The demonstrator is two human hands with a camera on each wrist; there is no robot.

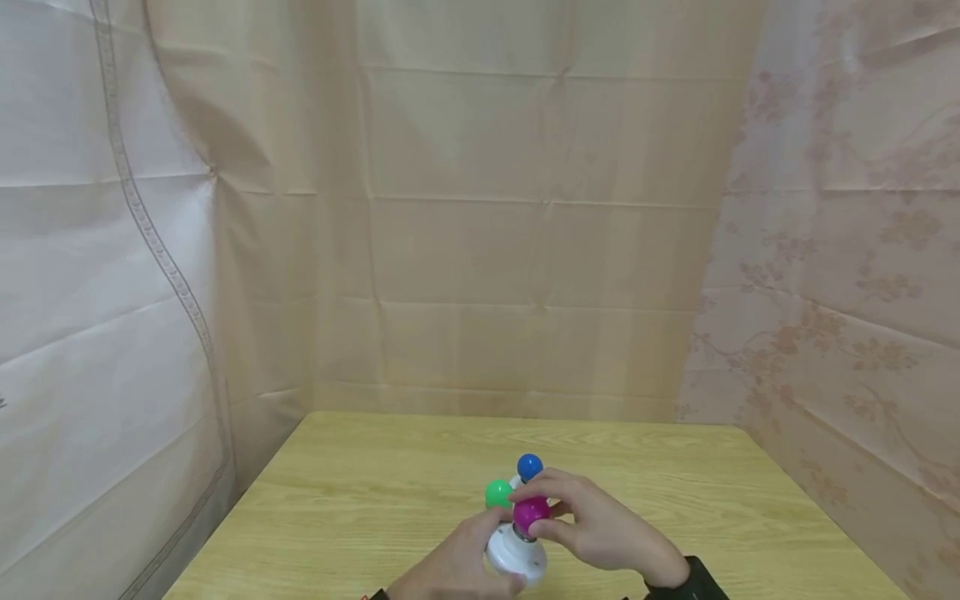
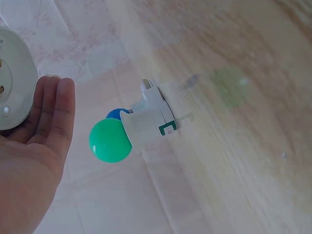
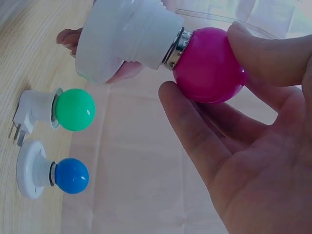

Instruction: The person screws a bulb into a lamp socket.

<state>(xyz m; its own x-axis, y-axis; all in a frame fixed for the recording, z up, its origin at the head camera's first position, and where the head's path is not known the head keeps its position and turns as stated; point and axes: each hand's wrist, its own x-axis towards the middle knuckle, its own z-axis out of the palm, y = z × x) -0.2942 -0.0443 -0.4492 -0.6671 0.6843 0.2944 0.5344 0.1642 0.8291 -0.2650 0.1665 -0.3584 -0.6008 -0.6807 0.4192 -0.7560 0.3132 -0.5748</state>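
A magenta light bulb (image 1: 531,515) is pinched between the thumb and fingers of my right hand (image 1: 592,521). Its metal screw base meets the mouth of a white round lamp holder (image 3: 112,41), with part of the metal still showing. From the left side, my left hand (image 1: 459,557) grips that holder by its wide base, tilted above the table. In the left wrist view, the underside of the lamp holder (image 2: 17,80) faces the camera, with small metal contacts visible, and the left fingers lie behind it.
Beyond the hands, a green bulb (image 3: 75,109) sits in a white plug-in socket (image 2: 146,122) with a switch. Beside it stands a blue bulb (image 3: 71,175) in a white round holder (image 3: 30,168). Both rest on the wooden table (image 1: 337,500). Cloth curtains (image 1: 465,250) enclose the table.
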